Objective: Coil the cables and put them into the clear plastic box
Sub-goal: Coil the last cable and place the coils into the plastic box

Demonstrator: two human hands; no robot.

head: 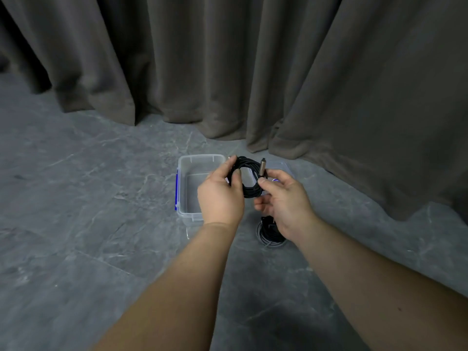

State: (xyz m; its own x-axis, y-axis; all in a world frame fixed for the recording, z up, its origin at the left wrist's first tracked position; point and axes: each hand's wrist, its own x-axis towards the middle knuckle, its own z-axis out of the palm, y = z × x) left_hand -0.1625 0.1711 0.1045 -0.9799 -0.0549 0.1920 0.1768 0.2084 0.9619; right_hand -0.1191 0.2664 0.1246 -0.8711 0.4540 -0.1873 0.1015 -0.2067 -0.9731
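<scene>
Left hand (220, 196) fingers (229, 164) were curled round the left side of the black coiled cable (247, 182), thumb pressed on the front of the loops; right hand (285, 201) pinched the cable just below its metal plug (262, 167), thumb and forefinger closed on it, the other fingers loosely curled beneath the coil; the plug stood roughly upright at the coil's right edge; the coil was held in the air between both hands, over the right edge of the clear plastic box (200, 173), not yet inside; the box sat open on the grey marbled floor (101, 198), blue clip (176, 188) on its left wall, nothing visible in the part not hidden by the hands; what looked like its clear lid (283, 167) lay just to the right, mostly hidden behind the right hand; a second coiled cable (269, 234) lay on the floor below the right hand, near the box's front right corner, partly covered by the wrist; a dark curtain (253, 72) hung behind, reaching the floor; judgement: the cable looked light, flexible and springy, so the loops would likely fan open if released on one side only; best taken across all the strands at once, with the stiff plug end tucked in or pinned against the bundle while lowered into the box; the sheath looked matte, slip unlikely.
</scene>
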